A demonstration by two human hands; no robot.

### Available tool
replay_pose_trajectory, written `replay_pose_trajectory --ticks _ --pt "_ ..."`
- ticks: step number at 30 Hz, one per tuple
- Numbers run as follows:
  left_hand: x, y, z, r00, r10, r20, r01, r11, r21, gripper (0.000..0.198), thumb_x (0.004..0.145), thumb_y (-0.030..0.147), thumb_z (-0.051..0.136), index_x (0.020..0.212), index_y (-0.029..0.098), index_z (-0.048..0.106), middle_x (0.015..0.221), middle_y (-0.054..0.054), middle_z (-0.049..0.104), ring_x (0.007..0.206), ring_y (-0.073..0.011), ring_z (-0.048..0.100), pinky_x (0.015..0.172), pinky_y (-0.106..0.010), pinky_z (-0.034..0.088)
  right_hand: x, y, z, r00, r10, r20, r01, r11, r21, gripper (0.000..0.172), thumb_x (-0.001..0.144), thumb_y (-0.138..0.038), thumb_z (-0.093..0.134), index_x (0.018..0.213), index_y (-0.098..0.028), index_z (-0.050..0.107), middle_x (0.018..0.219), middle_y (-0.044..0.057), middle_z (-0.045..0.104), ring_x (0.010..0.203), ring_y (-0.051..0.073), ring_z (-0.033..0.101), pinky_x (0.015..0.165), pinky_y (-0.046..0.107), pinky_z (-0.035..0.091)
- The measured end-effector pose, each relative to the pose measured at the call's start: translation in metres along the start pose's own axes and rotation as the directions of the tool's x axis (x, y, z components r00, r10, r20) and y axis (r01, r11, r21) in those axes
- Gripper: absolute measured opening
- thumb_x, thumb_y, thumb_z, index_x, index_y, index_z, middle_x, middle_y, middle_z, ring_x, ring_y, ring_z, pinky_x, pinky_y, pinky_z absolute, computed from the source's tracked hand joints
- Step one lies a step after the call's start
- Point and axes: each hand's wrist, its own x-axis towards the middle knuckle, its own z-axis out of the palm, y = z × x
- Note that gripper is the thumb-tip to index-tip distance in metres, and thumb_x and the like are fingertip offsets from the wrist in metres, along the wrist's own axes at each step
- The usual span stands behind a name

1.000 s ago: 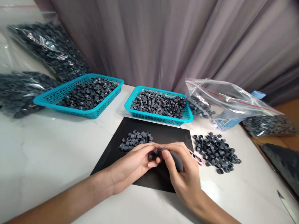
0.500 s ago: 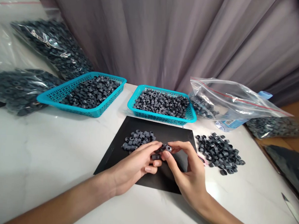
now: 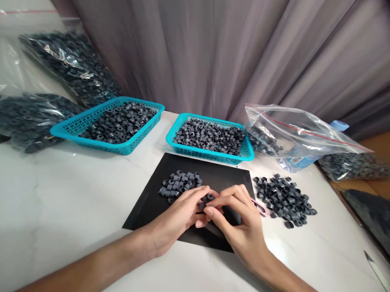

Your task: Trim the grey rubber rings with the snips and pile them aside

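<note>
My left hand [image 3: 179,215] and my right hand [image 3: 238,227] meet over a black mat [image 3: 153,202] on the white table. Both pinch a small dark grey ring [image 3: 208,198] between their fingertips, and the left fingers curl round a few more of these rings. A small heap of grey rings [image 3: 179,184] lies on the mat just beyond the left hand. A larger heap of dark rings [image 3: 285,199] lies on the table to the right of the mat. A pink tool [image 3: 260,207] pokes out from behind the right hand.
Two turquoise baskets [image 3: 85,132] [image 3: 246,154] full of rings stand behind the mat. Clear bags of rings lie at the far left [image 3: 65,67] and right [image 3: 299,129]. A water bottle [image 3: 297,161] lies under the right bag. A blade tip [image 3: 377,270] shows at the right edge.
My right hand set down the dark rounded thing it held a second ago, brought its fingertips to the ring at my left hand, and both hands have since dropped slightly toward the mat.
</note>
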Motion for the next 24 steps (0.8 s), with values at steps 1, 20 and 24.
replay_pose_trajectory --ticks 1,20,24 --pt "-0.0004 -0.0007 0.0005 1.000 0.002 0.011 -0.002 1.000 -0.001 0.034 0.092 0.046 0.058 0.104 0.016 0.066 0.075 0.002 0.053 0.061 -0.0093 0.042 0.060 -0.024 0.034 -0.0002 0.0004 0.0001 1.000 0.002 0.009 -0.002 1.000 -0.016 0.004 0.093 -0.027 0.068 0.091 -0.025 0.070 0.081 0.001 0.061 0.080 0.020 0.056 0.079 0.040 0.040" --pt "-0.0003 0.0005 0.0024 0.998 0.013 0.059 -0.010 0.999 -0.043 0.025 0.094 0.040 0.055 0.085 0.017 0.054 0.079 0.002 0.047 0.068 -0.0101 0.039 0.056 -0.024 0.023 0.0046 0.0037 0.0020 0.983 0.181 -0.001 -0.181 0.981 0.074 0.008 0.093 -0.026 0.062 0.095 -0.023 0.069 0.087 0.003 0.057 0.082 0.019 0.055 0.071 0.032 0.047" --pt "-0.0009 0.0016 0.0024 0.998 0.004 0.060 -0.002 0.999 -0.039 0.026 0.092 0.043 0.056 0.083 0.018 0.053 0.073 0.003 0.047 0.064 -0.0106 0.037 0.059 -0.025 0.027 0.0029 0.0037 0.0017 0.977 0.211 -0.008 -0.209 0.973 0.101 0.011 0.095 -0.029 0.061 0.089 -0.023 0.068 0.086 0.003 0.058 0.080 0.018 0.054 0.070 0.032 0.045"
